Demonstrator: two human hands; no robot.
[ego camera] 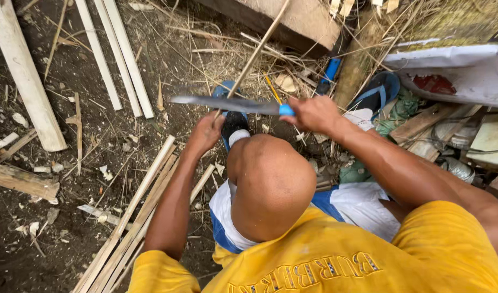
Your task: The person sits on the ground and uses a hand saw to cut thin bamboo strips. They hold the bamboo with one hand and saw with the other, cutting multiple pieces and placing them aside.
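My right hand (312, 114) grips the blue handle of a long knife (227, 103), its blade pointing left and level. My left hand (205, 133) holds the lower end of a thin bamboo stick (257, 50) that slants up to the right, past the blade. The blade lies against the stick just above my left hand. My bent knee (270, 182) is below both hands, with my foot in a blue sandal (231, 126) under the blade.
Split bamboo slats (135, 211) lie on the dirt at my left, more pale slats (116, 54) and a thick pole (23, 73) farther back. A second blue sandal (379, 93), wood scraps and a white sack (455, 70) crowd the right.
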